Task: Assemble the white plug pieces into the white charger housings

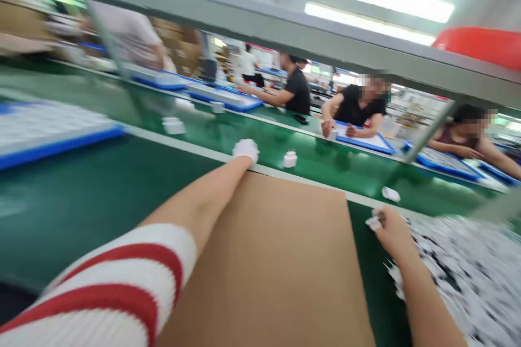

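My left arm stretches forward over a brown cardboard sheet (268, 260). My left hand (246, 150), in a white covering, is above the near edge of the green conveyor belt (325, 173); its fingers are hidden. Just right of it a white plug adapter (290, 159) stands on the belt with its prongs up. My right hand (391, 232) is closed on a small white piece (373, 222), too blurred to name more exactly. Beside that hand is a large pile of small white parts (468, 276). Another white piece (391, 194) lies on the belt beyond it.
At left a blue-rimmed tray (61, 138) holds white items. More white blocks (173, 125) sit on the belt. Several co-workers (358, 105) work with blue trays (366, 141) across it. A grey beam (260, 21) and slanted posts (431, 130) cross ahead, with a red object (480, 46) above.
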A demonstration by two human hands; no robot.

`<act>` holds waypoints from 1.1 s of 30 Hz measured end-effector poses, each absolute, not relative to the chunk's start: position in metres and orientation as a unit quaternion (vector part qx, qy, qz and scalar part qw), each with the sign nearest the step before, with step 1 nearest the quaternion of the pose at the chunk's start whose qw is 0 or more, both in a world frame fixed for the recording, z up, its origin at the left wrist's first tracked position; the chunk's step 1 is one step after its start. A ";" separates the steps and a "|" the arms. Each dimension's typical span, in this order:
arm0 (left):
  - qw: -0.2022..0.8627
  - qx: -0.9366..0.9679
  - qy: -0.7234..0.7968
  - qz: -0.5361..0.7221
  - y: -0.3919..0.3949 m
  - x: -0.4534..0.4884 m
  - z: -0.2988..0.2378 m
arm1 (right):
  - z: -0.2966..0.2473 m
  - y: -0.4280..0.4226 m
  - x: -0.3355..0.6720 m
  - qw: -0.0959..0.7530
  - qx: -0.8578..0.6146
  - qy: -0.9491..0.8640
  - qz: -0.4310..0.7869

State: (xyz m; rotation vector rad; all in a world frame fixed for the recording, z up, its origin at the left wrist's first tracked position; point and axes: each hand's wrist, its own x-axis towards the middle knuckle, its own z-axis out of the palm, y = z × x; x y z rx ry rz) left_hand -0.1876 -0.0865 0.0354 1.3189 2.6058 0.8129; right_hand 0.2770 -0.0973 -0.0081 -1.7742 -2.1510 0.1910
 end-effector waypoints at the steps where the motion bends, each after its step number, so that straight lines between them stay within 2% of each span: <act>1: 0.041 0.430 0.861 0.269 -0.089 -0.188 0.040 | -0.013 -0.091 0.280 0.194 -0.614 -0.759 0.101; 3: 0.003 0.446 0.850 0.279 -0.090 -0.186 0.046 | -0.020 -0.080 0.282 0.217 -0.611 -0.749 0.135; 6: -0.047 0.506 0.809 0.294 -0.091 -0.159 0.046 | -0.024 -0.080 0.274 0.191 -0.598 -0.767 0.135; 9: -0.070 0.680 0.668 0.292 -0.103 -0.103 0.035 | -0.020 -0.098 0.257 0.227 -0.548 -0.796 0.124; 12: -0.005 0.788 0.574 0.224 -0.126 -0.046 0.016 | -0.016 -0.114 0.241 0.256 -0.509 -0.809 0.143; 15: 0.094 0.805 0.565 0.154 -0.143 -0.010 -0.001 | -0.014 -0.118 0.234 0.198 -0.515 -0.807 0.210; 18: 0.191 0.772 0.578 0.182 -0.150 0.004 -0.011 | -0.011 -0.119 0.231 0.179 -0.526 -0.791 0.257; 21: 0.289 0.702 0.595 0.266 -0.157 0.010 -0.012 | -0.004 -0.127 0.225 0.271 -0.545 -0.742 0.281; 25: 0.277 0.671 0.619 0.299 -0.156 0.009 -0.020 | -0.002 -0.129 0.210 0.414 -0.506 -0.610 0.449; 28: 0.281 0.684 0.609 0.286 -0.149 0.007 -0.030 | -0.009 -0.123 0.204 0.445 -0.472 -0.563 0.511; 33: 0.296 0.683 0.605 0.283 -0.152 0.008 -0.029 | -0.008 -0.135 0.196 0.445 -0.463 -0.595 0.482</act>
